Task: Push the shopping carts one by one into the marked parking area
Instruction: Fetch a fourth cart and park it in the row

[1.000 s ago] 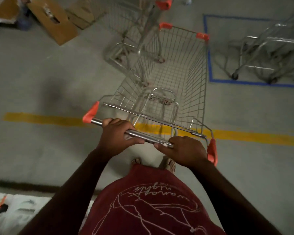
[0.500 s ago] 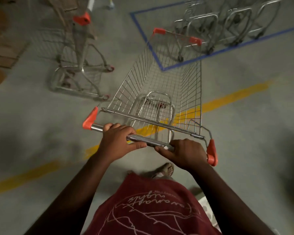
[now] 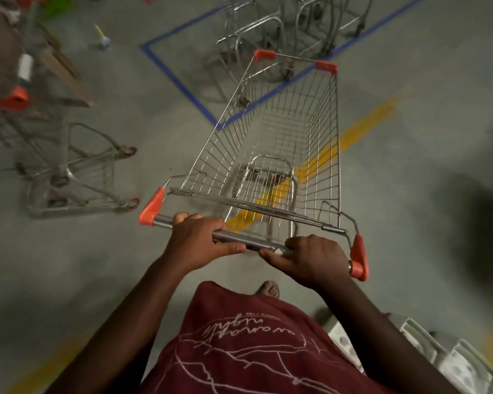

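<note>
The cart (image 3: 271,143) is standing over the yellow line (image 3: 362,120), its front reaching the near corner of the blue-taped area (image 3: 180,83), where parked carts (image 3: 285,32) are sitting. The left hand (image 3: 199,243) and right hand (image 3: 315,258) are both gripping its handle (image 3: 248,241), fingers clenched.

Shirt print (image 3: 254,332): pale handwritten-style script in two lines on the maroon shirt, at 6 o'clock in the head view; it appeared upside down to the camera and could not be read with certainty.
Small print above script (image 3: 256,314): one tiny line; too small to read.
Line drawing under script (image 3: 239,362): pale outlines only; carried no letters.
Shopping cart (image 3: 271,155): no readable label, brand or number.
Blue floor outline (image 3: 180,81): at 11 o'clock; plain tape, without text.
Yellow floor line (image 3: 365,123): at 2 o'clock; plain, without text.
</note>
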The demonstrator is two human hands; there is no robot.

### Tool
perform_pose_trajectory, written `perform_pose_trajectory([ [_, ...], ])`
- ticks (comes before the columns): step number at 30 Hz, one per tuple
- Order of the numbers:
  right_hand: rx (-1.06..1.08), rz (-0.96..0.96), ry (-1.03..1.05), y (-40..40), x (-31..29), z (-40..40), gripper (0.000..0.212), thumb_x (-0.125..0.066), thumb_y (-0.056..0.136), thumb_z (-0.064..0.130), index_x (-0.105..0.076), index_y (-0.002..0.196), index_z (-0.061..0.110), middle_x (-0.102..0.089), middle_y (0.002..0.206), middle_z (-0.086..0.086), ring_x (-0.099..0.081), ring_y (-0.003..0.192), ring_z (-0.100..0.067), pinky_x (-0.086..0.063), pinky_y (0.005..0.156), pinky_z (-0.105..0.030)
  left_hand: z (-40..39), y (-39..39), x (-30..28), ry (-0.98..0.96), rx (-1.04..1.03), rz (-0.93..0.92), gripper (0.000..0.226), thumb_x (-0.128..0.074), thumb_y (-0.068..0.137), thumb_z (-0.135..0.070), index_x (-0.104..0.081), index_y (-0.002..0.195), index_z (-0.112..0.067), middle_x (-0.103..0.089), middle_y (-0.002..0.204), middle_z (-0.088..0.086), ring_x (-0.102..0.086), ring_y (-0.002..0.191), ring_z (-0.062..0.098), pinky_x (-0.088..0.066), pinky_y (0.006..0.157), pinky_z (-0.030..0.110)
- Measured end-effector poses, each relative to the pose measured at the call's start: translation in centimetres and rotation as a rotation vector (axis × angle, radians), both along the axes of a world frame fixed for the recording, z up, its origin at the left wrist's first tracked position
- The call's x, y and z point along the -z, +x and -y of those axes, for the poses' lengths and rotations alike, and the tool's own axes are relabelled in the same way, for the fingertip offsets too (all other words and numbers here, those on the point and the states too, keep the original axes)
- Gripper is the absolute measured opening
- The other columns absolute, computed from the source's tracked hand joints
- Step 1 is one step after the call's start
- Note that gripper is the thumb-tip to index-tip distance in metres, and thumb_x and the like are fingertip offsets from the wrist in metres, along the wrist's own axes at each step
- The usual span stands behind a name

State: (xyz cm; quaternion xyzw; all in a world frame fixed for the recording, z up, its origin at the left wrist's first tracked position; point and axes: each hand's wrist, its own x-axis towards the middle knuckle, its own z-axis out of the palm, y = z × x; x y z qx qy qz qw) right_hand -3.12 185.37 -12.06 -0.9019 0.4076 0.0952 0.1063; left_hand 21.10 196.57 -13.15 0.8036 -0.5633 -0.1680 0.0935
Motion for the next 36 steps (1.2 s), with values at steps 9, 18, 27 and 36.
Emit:
perform_pose_trajectory([
  [9,0.109,0.025,-0.061,-3.6,-0.1,8.8,0.084,-0.019,0.077,0.1,-0.06,0.077,0.027,-0.047,0.059,0.007,-0.058,0.058,-0.02,-0.036,0.052,-0.028,12.4,-2.1,0.3,-0.04,0.11,-0.009,0.066,-0.046,0.058,-0.101,-0.057,0.077,-0.038,-0.054,0.077,-0.022,-0.048,0.086,0.006,-0.024,0.086,0.033],
  [18,0.246,0.039,-0.108,-7.1,0.3,20.2,0.082,-0.022,0.078,0.1,-0.058,0.072,0.026,-0.047,0.055,0.007,-0.053,0.054,-0.018,-0.039,0.05,-0.026,27.3,-4.8,0.4,-0.082,0.268,0.03,0.065,-0.041,0.062,-0.101,-0.052,0.074,-0.038,-0.055,0.077,-0.02,-0.047,0.084,0.007,-0.022,0.082,0.033],
  [27,0.438,0.043,-0.224,-10.7,0.7,35.0,0.086,-0.018,0.073,0.103,-0.06,0.081,0.029,-0.055,0.057,0.007,-0.059,0.053,-0.019,-0.042,0.049,-0.025,46.1,-8.0,1.1,-0.127,0.41,0.109,0.085,-0.031,0.057,-0.108,-0.057,0.068,-0.028,-0.058,0.065,-0.013,-0.058,0.073,0.014,-0.037,0.083,0.036],
  [36,0.517,0.107,-0.363,-15.8,0.9,50.7,0.076,-0.04,0.077,0.096,-0.065,0.071,0.025,-0.057,0.05,0.004,-0.059,0.046,-0.022,-0.035,0.046,-0.024,64.1,-13.1,1.5,-0.203,0.562,0.207,0.084,-0.032,0.063,-0.106,-0.054,0.063,-0.025,-0.06,0.057,-0.006,-0.062,0.063,0.019,-0.037,0.073,0.035],
])
